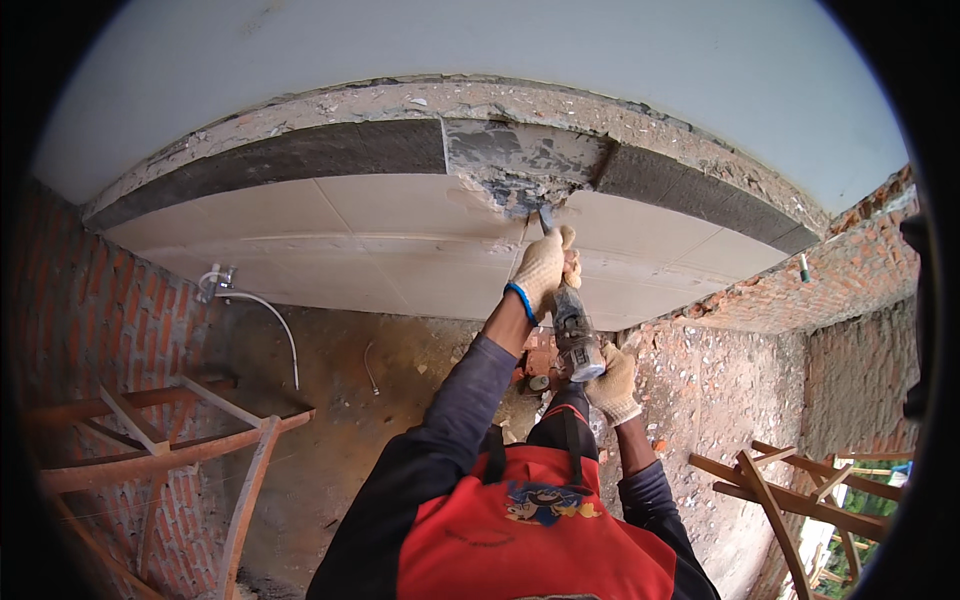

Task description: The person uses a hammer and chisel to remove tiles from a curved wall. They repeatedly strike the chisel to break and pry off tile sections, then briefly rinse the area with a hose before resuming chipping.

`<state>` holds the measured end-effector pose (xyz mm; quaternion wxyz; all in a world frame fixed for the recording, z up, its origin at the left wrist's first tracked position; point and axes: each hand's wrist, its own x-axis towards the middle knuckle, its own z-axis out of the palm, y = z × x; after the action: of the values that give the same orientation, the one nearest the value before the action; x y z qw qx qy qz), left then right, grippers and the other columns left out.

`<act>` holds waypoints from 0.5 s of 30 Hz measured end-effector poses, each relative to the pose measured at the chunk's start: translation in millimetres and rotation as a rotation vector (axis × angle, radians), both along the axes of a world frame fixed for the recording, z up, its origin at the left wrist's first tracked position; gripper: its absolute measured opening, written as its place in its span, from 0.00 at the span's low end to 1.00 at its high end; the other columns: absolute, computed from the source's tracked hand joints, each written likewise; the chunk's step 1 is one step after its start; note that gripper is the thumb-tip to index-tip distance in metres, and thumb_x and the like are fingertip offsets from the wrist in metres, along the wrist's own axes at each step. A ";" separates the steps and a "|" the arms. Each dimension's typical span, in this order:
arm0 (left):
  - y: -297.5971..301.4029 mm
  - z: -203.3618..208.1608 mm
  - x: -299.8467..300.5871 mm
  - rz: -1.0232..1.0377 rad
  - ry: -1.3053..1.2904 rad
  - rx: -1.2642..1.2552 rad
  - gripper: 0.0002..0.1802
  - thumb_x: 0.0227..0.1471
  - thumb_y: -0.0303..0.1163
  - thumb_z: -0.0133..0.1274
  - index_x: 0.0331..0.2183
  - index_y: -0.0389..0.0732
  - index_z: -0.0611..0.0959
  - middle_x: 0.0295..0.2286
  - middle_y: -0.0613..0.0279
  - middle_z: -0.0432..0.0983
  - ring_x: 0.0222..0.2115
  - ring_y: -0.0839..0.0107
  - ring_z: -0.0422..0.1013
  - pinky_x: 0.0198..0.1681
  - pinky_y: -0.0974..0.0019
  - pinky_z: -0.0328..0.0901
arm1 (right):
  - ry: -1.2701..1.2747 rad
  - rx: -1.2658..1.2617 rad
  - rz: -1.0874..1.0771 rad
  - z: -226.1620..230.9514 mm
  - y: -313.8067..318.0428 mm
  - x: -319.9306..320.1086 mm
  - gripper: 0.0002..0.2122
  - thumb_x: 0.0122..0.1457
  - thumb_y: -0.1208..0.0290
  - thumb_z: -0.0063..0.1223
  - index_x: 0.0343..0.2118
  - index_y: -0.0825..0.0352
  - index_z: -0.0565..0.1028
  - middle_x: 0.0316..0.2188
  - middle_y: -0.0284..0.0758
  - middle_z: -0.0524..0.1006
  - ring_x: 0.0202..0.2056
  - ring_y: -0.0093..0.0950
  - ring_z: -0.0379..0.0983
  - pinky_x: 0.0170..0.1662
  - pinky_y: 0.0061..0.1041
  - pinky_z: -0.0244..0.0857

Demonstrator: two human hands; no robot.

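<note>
My gloved left hand [543, 268] is closed around the front of a demolition hammer [575, 335], a grey, dusty power tool. My gloved right hand [613, 385] wraps the rear end of the same tool; its fingers are partly hidden behind the body. The flat chisel [545, 218] sticks out past my left hand and meets the lower edge of a chipped grey patch [520, 192]. Around that patch lie cream wall tiles [395, 215] with a broken edge. Above runs a band of dark grey tiles [300, 152], with a section gone where bare mortar shows.
Wooden trestle frames stand at left [160, 455] and right [790, 495]. A white hose [275, 310] hangs from a tap on the left brick wall [110, 310]. Rubble and brick pieces [540, 355] lie below the tool. A low brick wall edge [840, 245] runs along the right.
</note>
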<state>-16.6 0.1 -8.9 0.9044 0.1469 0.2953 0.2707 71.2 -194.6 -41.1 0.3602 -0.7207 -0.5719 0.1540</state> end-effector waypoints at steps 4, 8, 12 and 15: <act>3.5 3.1 -1.9 0.003 0.012 -0.013 0.16 0.58 0.41 0.39 0.21 0.48 0.67 0.13 0.76 0.53 0.10 0.83 0.50 0.11 0.76 0.47 | 0.011 0.034 0.087 2.9 -16.3 -8.1 0.05 0.37 0.74 0.56 0.20 0.65 0.73 0.17 0.41 0.72 0.20 0.40 0.71 0.25 0.29 0.64; 6.7 2.5 -2.3 0.012 -0.039 -0.050 0.11 0.56 0.39 0.39 0.23 0.49 0.69 0.12 0.74 0.54 0.10 0.83 0.51 0.11 0.77 0.50 | 0.077 0.214 0.107 8.0 -22.9 -5.3 0.08 0.38 0.67 0.61 0.21 0.63 0.75 0.18 0.37 0.73 0.20 0.35 0.71 0.25 0.25 0.64; 4.7 1.2 1.4 0.079 -0.172 -0.166 0.09 0.57 0.38 0.38 0.27 0.48 0.69 0.13 0.74 0.54 0.10 0.82 0.51 0.11 0.77 0.50 | 0.197 0.134 0.032 -2.2 -5.4 0.3 0.05 0.41 0.75 0.55 0.19 0.67 0.70 0.13 0.36 0.68 0.17 0.30 0.67 0.23 0.25 0.61; 2.7 5.2 2.1 0.090 -0.005 -0.049 0.09 0.57 0.37 0.38 0.26 0.48 0.69 0.13 0.73 0.55 0.11 0.82 0.51 0.11 0.78 0.50 | 0.188 0.077 0.040 -11.1 -13.9 1.5 0.07 0.40 0.78 0.52 0.26 0.71 0.73 0.20 0.34 0.74 0.21 0.21 0.69 0.26 0.22 0.64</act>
<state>-14.5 2.7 -3.7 0.8953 0.1108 0.3059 0.3042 72.6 -208.5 -52.2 0.4365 -0.6771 -0.5553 0.2064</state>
